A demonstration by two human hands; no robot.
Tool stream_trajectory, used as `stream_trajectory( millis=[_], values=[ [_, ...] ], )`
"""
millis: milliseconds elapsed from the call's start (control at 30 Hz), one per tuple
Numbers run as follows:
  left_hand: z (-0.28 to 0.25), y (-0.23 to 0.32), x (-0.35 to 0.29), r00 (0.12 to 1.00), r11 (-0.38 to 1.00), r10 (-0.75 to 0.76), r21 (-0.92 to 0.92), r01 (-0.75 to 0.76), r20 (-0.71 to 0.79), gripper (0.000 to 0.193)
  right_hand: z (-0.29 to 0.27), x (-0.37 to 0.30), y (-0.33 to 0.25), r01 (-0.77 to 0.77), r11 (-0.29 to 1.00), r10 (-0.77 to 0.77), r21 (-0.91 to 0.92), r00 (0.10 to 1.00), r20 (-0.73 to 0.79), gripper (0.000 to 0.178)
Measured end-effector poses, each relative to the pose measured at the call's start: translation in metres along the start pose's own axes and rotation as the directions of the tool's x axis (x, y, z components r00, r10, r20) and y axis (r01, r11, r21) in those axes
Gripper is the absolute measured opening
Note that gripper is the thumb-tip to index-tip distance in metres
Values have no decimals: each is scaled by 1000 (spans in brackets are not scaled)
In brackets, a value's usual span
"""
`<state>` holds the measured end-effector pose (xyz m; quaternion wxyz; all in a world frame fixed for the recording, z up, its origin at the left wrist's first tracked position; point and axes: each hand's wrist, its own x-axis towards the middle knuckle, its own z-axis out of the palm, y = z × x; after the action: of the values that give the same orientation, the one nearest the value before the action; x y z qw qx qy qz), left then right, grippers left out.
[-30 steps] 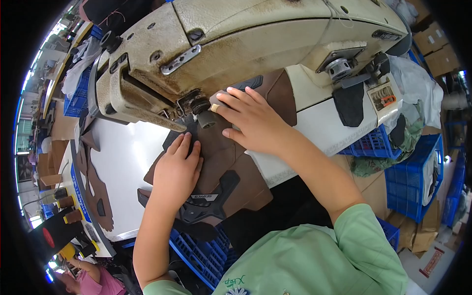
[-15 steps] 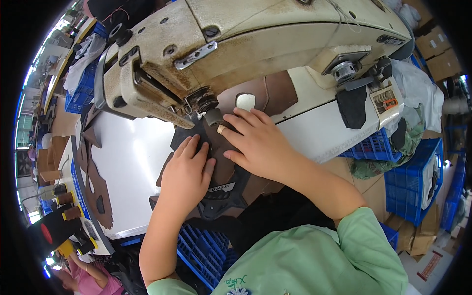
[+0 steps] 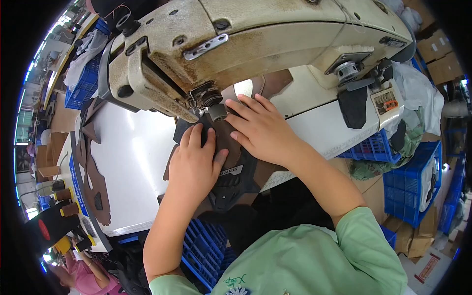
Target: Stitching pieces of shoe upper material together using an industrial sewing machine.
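Note:
Under the head of a cream, rust-stained sewing machine [image 3: 275, 42] lies a brown and black shoe-upper-like piece [image 3: 225, 140]. Its black lower part, with a small pale printed patch, hangs over the table's near edge. My left hand [image 3: 194, 160] rests on the piece left of the machine's roller foot [image 3: 217, 111], fingers stretched forward and thumb apart. On the other side of the roller, my right hand [image 3: 263, 128] presses its spread fingers on the brown material. The needle and stitching spot are mostly hidden by the foot and fingertips.
More brown cut pieces [image 3: 96, 189] lie along the left of the white table [image 3: 130, 157]. Thread spools [image 3: 70, 210] stand at the left, near a person in pink [image 3: 96, 275]. Blue crates [image 3: 410, 184] sit at right and below the table [image 3: 204, 250].
The piece has shifted forward under the roller foot, its black lower part moving closer to the machine. Both hands have stayed flat on it and moved slightly forward and right.

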<state>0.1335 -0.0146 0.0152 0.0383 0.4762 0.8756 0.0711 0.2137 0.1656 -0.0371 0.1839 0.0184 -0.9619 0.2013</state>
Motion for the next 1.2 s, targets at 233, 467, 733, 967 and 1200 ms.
stream_trajectory(
  millis=[233, 467, 733, 967, 1200],
  values=[
    [0, -3, 2, 1000, 999, 8, -37, -9, -11, 42, -10, 3, 6, 88, 996, -89, 20, 996, 13, 32],
    [-2, -6, -1, 997, 990, 22, -137, -31, -70, 36, -30, -8, 8, 67, 974, -100, 218, 984, 146, 49],
    [10, -8, -5, 993, 997, 52, -45, -57, -110, 40, -20, -3, 12, 193, 966, -229, 170, 947, 224, 73],
    [9, -18, -4, 989, 995, 89, -24, -92, -118, 39, -9, -8, 6, 201, 971, -221, 128, 960, 171, 77],
    [5, -34, 5, 982, 991, 125, -17, -129, -145, 35, -2, -3, -9, 137, 987, -150, 87, 976, 161, 73]
  ],
)
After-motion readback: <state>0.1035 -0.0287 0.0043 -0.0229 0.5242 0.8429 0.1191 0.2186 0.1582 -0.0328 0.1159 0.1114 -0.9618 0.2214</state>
